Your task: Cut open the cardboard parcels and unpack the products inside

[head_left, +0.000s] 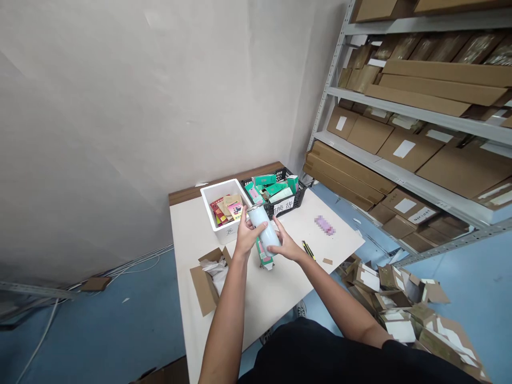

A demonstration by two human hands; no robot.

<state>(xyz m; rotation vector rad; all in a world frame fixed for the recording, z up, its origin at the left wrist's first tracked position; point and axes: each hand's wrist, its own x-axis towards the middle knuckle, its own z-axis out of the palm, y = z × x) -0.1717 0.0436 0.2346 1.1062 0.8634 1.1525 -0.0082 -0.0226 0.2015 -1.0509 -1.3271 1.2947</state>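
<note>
Between my two hands is a pale blue cylinder (pixel 262 226) with a silvery rim at its upper end, tilted over the table; its exact kind is unclear. My left hand (pixel 248 234) grips its upper left side, thumb across the front. Lower on the right side, my right hand (pixel 286 242) closes on it, with the index finger stretched up along it. Beneath the cylinder, partly hidden by it, a green and pink box (pixel 266 260) lies on the white tabletop (pixel 276 298). An open cardboard box (pixel 204 290) with white wrapping (pixel 217 273) stands left of my left forearm.
A white bin (pixel 228 233) holds packets and cards. Beside it, a black basket (pixel 298 200) carries several green boxes. A yellow-black cutter (pixel 308 249), a cardboard scrap (pixel 327 261) and a blurred pink item (pixel 325 225) lie rightward. Shelving (pixel 408 162) and discarded cartons (pixel 400 304) are at right.
</note>
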